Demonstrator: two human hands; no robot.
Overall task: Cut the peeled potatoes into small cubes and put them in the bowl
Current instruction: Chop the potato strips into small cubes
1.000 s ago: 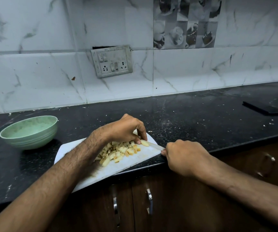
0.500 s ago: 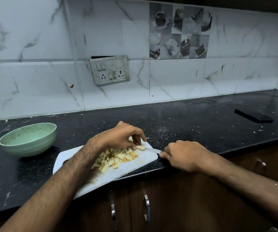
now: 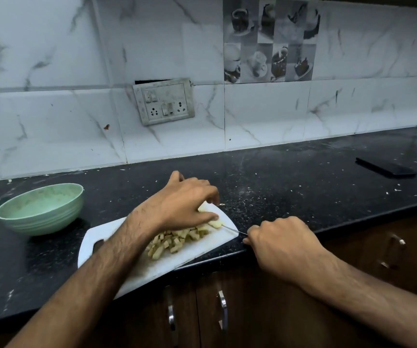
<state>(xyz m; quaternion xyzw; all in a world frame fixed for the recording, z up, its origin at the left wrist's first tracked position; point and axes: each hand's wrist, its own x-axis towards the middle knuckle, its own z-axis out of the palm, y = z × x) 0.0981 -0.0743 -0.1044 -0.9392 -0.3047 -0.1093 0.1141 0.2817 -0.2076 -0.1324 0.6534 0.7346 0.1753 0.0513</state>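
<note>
While the left hand (image 3: pixel 184 202) pinches a potato piece (image 3: pixel 215 223) on the white board (image 3: pixel 202 249), the right hand (image 3: pixel 280 243) holds its grip clamped on the knife (image 3: pixel 232 229) — blade at the piece. Cubes (image 3: pixel 177 241) lie heaped beside it — the green bowl (image 3: pixel 40 209) sits apart on the worktop (image 3: pixel 290 192).

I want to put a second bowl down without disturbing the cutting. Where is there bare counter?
Bare counter runs between the cutting board and the flat dark object far right, back to the wall. A narrower strip lies behind the green bowl. It is crowded on the board: both hands, knife and cubes.
</note>
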